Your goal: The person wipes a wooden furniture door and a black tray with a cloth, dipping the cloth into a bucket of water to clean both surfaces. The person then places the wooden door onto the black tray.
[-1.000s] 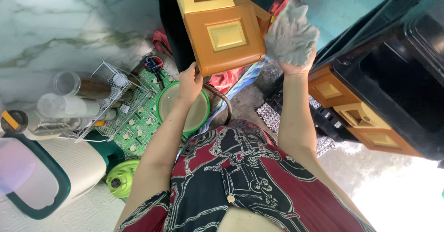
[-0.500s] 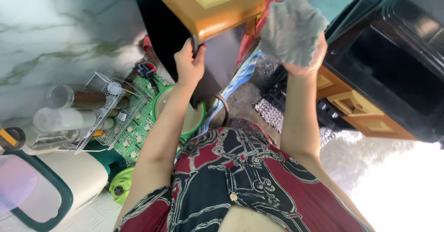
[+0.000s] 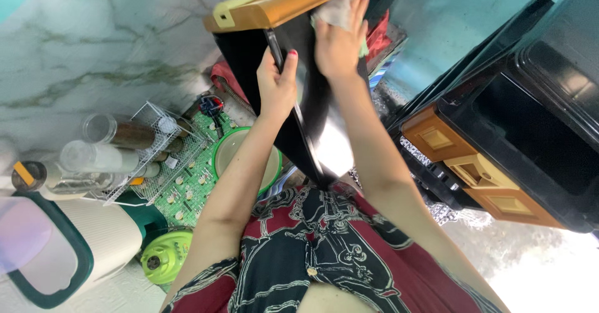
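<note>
Both hands on a tilted black panel with an orange end piece

Head view: the left hand (image 3: 277,88) has its grip clamped on the edge of the black panel (image 3: 324,132), whose long axis runs from the orange end piece (image 3: 281,4) above down toward the person's patterned shirt (image 3: 312,244). Just right of that grip, the right hand (image 3: 337,45) presses a grey cloth (image 3: 337,10) flat against the panel's face, fingers spread. Below the left forearm lie a green-rimmed basin (image 3: 218,157) and a wire rack (image 3: 156,144); a similar black unit (image 3: 530,126) stands well apart to the right.

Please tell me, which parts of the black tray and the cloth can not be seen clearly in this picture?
- Head view: most of the cloth is hidden under the right hand.
- The black tray has its top cut off by the picture edge.
- Its lower end is hidden behind the shirt.
- The left hand covers part of its edge.
</note>
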